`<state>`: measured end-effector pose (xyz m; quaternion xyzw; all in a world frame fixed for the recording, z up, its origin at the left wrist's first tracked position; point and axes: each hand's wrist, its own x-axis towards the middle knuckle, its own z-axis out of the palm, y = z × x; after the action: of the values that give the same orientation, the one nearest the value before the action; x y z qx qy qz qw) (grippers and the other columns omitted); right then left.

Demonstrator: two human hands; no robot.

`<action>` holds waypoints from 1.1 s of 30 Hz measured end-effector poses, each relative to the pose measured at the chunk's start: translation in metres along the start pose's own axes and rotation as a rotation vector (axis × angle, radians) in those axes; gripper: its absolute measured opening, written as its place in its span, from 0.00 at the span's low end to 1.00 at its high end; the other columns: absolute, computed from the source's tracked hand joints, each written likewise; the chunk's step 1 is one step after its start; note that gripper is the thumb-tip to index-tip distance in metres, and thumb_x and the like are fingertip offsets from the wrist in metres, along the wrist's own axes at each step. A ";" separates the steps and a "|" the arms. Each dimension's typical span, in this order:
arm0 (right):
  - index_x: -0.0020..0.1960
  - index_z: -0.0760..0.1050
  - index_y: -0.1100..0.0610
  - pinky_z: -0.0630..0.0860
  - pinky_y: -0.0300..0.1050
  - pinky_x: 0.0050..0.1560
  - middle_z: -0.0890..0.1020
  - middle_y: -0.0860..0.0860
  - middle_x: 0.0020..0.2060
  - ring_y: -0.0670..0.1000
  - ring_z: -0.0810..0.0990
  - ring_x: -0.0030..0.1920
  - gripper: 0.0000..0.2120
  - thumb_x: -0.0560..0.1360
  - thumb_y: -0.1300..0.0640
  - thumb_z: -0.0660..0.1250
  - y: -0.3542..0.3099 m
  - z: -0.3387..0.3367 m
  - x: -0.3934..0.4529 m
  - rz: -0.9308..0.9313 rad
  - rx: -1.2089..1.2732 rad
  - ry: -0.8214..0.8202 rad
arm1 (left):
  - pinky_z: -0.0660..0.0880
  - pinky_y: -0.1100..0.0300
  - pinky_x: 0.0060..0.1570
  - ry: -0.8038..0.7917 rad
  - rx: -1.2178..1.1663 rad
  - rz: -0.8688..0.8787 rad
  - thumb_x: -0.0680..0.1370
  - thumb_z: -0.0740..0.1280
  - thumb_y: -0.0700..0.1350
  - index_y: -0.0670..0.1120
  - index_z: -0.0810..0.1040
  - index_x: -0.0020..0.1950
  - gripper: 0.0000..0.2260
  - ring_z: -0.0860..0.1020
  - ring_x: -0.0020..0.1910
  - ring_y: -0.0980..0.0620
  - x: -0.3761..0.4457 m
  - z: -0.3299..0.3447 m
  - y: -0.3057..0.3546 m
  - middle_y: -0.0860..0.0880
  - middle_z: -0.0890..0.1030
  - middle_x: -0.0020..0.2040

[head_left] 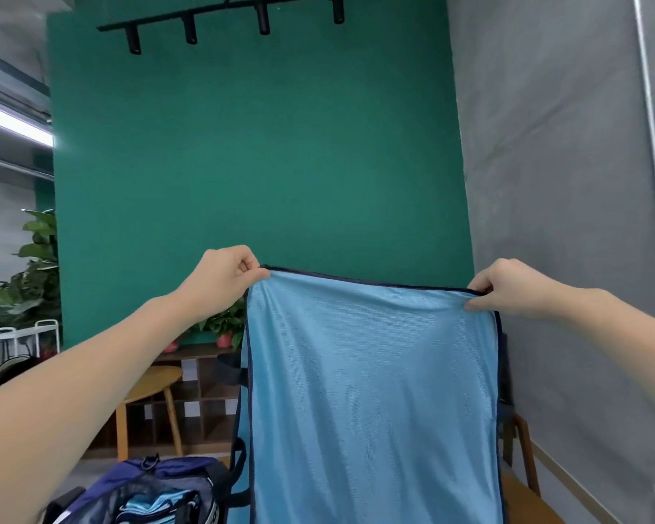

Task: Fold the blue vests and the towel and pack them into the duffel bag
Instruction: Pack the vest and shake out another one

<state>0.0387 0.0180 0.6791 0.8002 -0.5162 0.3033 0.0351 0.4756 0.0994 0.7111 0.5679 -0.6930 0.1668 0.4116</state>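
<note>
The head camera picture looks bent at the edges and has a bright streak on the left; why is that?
Head view: the wide-angle lens bows the grey wall and stretches the forearms near the edges; the streak is a ceiling light strip blown out to white; the blue cloth held up by the left hand and right hand is evenly lit and sharp.

left hand [225,276] and right hand [505,287] pinching blue vest [371,391], hanging

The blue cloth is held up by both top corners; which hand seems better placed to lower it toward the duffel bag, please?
Probably the left hand: the duffel bag lies below it, while the right hand pinches the blue cloth at the far corner.
</note>
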 end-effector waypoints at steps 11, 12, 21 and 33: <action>0.37 0.79 0.57 0.73 0.43 0.36 0.82 0.52 0.35 0.52 0.77 0.37 0.14 0.63 0.56 0.84 -0.004 0.001 0.000 0.045 -0.071 0.126 | 0.71 0.65 0.42 -0.049 -0.035 0.048 0.80 0.70 0.46 0.56 0.79 0.55 0.06 0.78 0.38 0.59 -0.006 0.002 -0.002 0.53 0.81 0.39; 0.37 0.77 0.56 0.72 0.42 0.35 0.81 0.50 0.34 0.51 0.76 0.36 0.15 0.63 0.57 0.84 -0.005 0.000 -0.002 0.040 -0.030 0.147 | 0.70 0.68 0.42 -0.053 -0.005 0.057 0.80 0.70 0.46 0.55 0.81 0.57 0.07 0.77 0.39 0.62 -0.006 0.002 -0.002 0.55 0.81 0.40; 0.43 0.84 0.60 0.62 0.36 0.26 0.78 0.53 0.31 0.48 0.68 0.27 0.10 0.67 0.58 0.82 -0.013 -0.030 -0.021 0.096 0.295 -0.162 | 0.70 0.62 0.31 -0.233 -0.119 -0.289 0.79 0.72 0.45 0.44 0.84 0.49 0.05 0.70 0.24 0.53 -0.005 -0.022 0.010 0.48 0.78 0.27; 0.41 0.81 0.63 0.77 0.35 0.36 0.87 0.57 0.39 0.49 0.86 0.37 0.11 0.68 0.59 0.81 -0.035 -0.067 -0.035 0.263 0.328 -0.139 | 0.58 0.64 0.25 -0.387 -0.402 -0.300 0.76 0.75 0.51 0.44 0.82 0.43 0.11 0.61 0.26 0.54 -0.016 -0.055 0.037 0.50 0.67 0.27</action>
<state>0.0279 0.0869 0.7244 0.7399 -0.5611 0.3294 -0.1710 0.4627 0.1597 0.7408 0.5923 -0.6859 -0.1474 0.3962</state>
